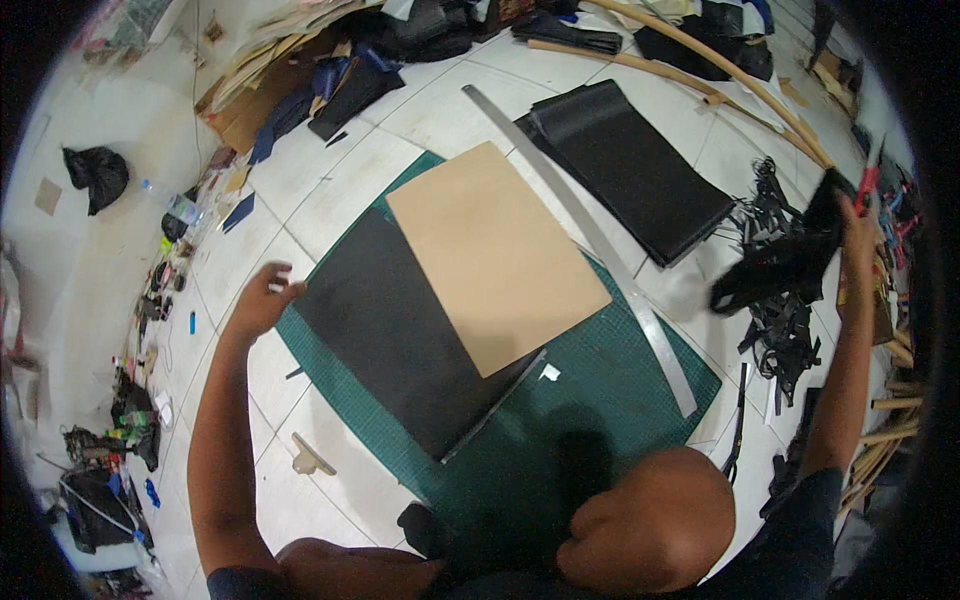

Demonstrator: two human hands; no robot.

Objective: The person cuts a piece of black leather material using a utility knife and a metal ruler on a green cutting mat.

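Note:
My left hand is raised by the left corner of a black sheet, its fingers apart and holding nothing. That sheet lies on a green cutting mat, partly under a tan rectangular panel. Far to the right, my right hand grips a blurred floppy black scrap. In the same hand is a red-handled tool with a pointed blade, perhaps a cutter. Both are over a heap of black offcuts. A long metal ruler crosses the mat's right side.
A stack of black sheets lies on the white tiled floor beyond the ruler. Long cardboard tubes curve along the far right. A beige clip-like tool rests left of the mat. Cluttered materials line the far wall.

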